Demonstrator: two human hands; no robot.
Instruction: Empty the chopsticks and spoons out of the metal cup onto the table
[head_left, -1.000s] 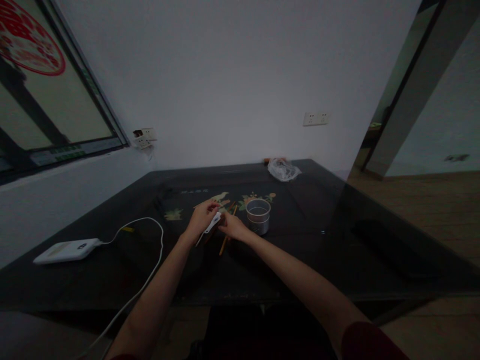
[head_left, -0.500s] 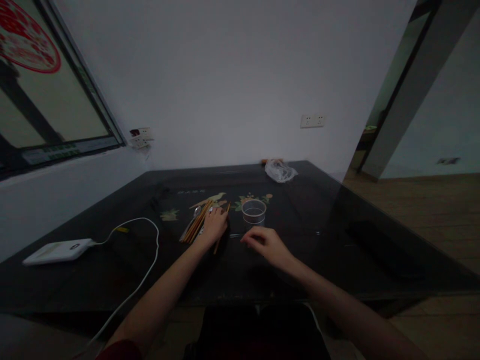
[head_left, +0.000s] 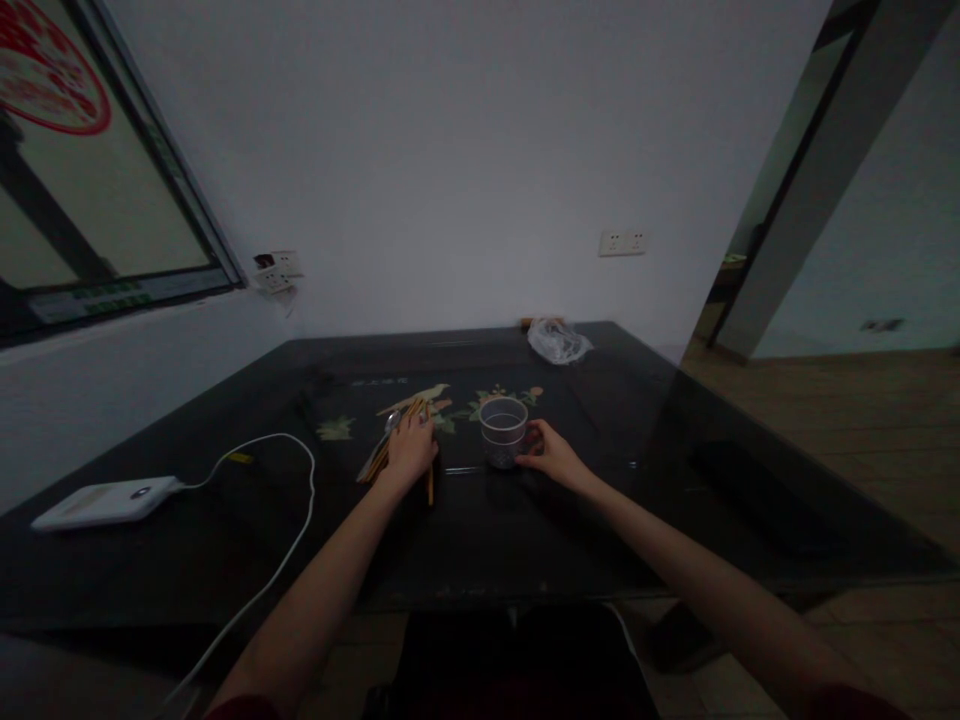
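A clear cup [head_left: 502,432] stands upright on the dark table. At its right side is my right hand [head_left: 556,456], thumb low on the near side and curled fingers against the wall. My left hand [head_left: 412,446] lies over a bundle of wooden chopsticks [head_left: 379,461], its fingers bent down around them. One chopstick [head_left: 430,487] sticks out toward me on the right of that hand. Beside the bundle, on its left, lies a metal spoon [head_left: 391,422]. What is under the left palm is hidden.
A crumpled clear plastic bag [head_left: 559,342] lies at the table's far edge. On the left, a white device [head_left: 105,502] has a white cable [head_left: 311,480] looping over the near edge. A long dark object [head_left: 757,495] lies on the right of the table [head_left: 480,560].
My right hand has moved from in front of the cup to its right side and touches it. My left hand has shifted slightly left over the chopsticks, with the separate chopstick now closer to the bundle.
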